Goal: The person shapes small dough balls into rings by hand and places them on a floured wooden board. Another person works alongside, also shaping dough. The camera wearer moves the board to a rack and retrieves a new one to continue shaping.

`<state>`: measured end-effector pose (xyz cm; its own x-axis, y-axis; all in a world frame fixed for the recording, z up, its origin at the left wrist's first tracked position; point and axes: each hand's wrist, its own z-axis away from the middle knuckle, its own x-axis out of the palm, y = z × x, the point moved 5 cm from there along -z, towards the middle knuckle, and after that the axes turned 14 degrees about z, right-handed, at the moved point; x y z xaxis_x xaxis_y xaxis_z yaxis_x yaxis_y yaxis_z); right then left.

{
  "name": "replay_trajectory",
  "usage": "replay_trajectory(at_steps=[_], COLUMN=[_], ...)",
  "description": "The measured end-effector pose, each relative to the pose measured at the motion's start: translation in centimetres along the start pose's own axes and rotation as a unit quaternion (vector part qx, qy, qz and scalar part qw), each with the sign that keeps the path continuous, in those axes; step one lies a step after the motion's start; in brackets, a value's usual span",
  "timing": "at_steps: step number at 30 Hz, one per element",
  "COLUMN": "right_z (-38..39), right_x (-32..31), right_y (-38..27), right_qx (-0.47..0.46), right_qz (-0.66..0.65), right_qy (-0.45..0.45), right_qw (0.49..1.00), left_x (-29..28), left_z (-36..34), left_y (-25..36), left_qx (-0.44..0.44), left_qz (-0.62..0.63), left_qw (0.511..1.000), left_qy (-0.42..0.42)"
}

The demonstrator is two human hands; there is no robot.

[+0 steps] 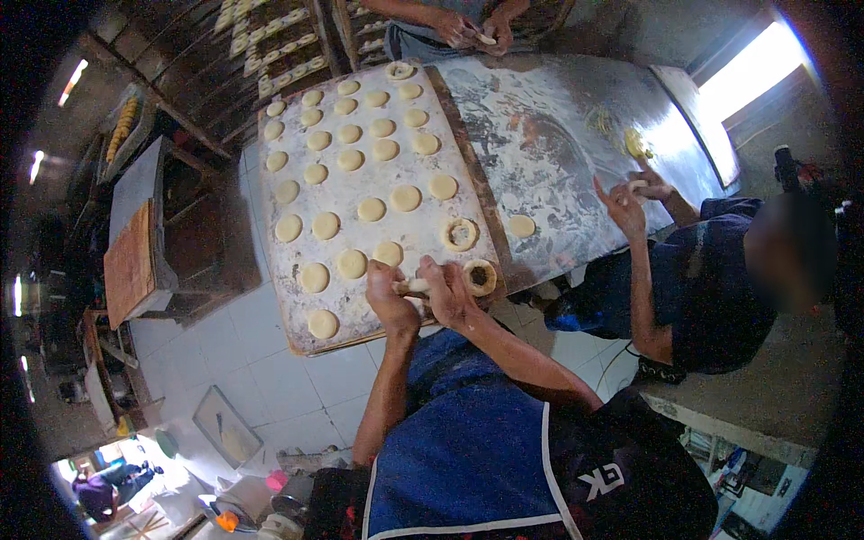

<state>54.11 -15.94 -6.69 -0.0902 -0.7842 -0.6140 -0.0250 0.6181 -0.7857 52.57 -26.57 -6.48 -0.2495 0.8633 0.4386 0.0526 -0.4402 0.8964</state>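
Observation:
Both my hands are closed on one pale piece of dough [415, 285] at the near edge of a floured board [297, 256]. My left hand [393, 299] grips its left end and my right hand [447, 290] its right end. Right beside my right hand lies a dough ring [479, 277] with a dark middle. Another dough ring [460, 234] rests just beyond it. Several flat round dough pieces [351, 264] are spread in loose rows over the board, and a third ring [400, 70] sits at its far edge.
A floured metal table [558, 171] adjoins the board on the right, with one dough round [521, 226] on it. A co-worker [702, 270] handles dough at the right; another person's hands [477, 34] hold dough at the far side. Racks of dough rounds [279, 40] stand behind.

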Motion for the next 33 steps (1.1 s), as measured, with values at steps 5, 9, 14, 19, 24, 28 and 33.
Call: replay_trajectory(at_steps=[5, 9, 14, 19, 24, 28, 33], right_z=[0.4, 0.5, 1.1, 3.2, 3.0, 3.1, 4.3], right_x=[-0.8, -0.8, 0.3, 2.9, 5.6, 6.3, 6.4], right_y=[-2.6, -4.4, -5.1, -3.4, -1.1, 0.6, 2.4], right_qx=[-0.015, -0.003, -0.135, -0.305, -0.288, -0.24, -0.369], right_qz=[-0.041, -0.042, 0.045, 0.168, 0.193, 0.117, 0.206], right_qy=[0.001, -0.021, 0.07, 0.148, 0.139, 0.054, 0.143], right_qw=[0.999, 0.999, 0.987, 0.926, 0.928, 0.962, 0.895], left_x=[-1.2, -1.9, -3.6, -3.3, -5.4, -5.0, -5.6], left_z=[0.3, -0.1, 0.0, 0.4, -0.6, -0.6, -1.1], left_y=[0.1, 1.5, -0.3, 3.1, 0.9, 2.9, 1.7], left_qx=[-0.014, 0.078, -0.161, 0.224, -0.027, 0.094, -0.063], left_qz=[0.048, -0.211, 0.29, -0.274, 0.083, -0.175, 0.158], left_qw=[0.997, 0.972, 0.942, 0.931, 0.996, 0.977, 0.984], left_qy=[-0.051, -0.064, 0.054, -0.09, 0.013, -0.08, -0.055])
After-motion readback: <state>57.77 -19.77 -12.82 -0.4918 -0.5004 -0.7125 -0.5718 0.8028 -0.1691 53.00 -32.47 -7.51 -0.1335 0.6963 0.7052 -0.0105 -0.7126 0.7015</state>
